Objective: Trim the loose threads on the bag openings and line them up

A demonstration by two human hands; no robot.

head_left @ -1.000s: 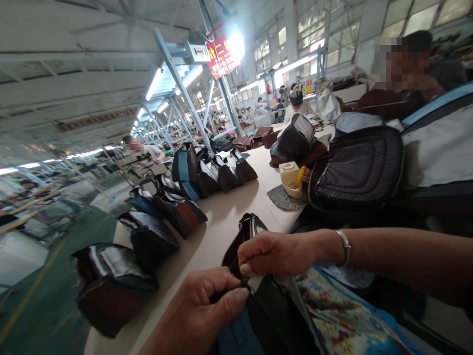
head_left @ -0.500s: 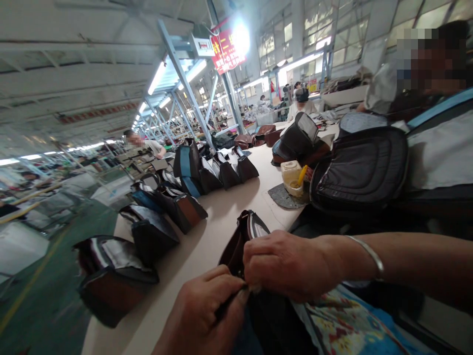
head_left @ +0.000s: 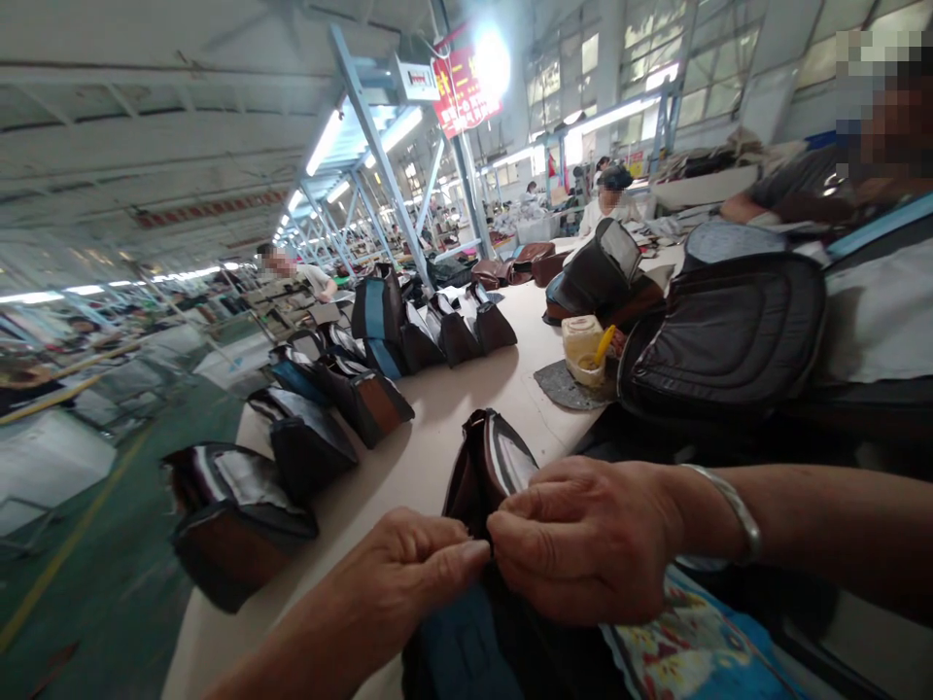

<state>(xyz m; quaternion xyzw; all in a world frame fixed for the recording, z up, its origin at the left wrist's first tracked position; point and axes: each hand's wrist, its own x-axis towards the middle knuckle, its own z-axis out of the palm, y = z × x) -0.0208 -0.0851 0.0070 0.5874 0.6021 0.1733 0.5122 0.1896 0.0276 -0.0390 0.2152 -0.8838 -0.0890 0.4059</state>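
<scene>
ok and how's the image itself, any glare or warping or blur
Head view: glare blows out part of the red sign and the factory windows; the wide lens bends the long worktable and ceiling toward the edges; the left hand and right hand on the dark bag look fairly sharp, with little motion blur.

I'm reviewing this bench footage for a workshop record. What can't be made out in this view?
Head view:
What the left hand and right hand pinch on the dark bag: covered by the hands themselves.
The lower end of that bag, with its blue panel: cut off by the bottom edge.
Lettering on the red sign: partly washed out by glare.
Contents of the plastic tub: too small to tell.
</scene>
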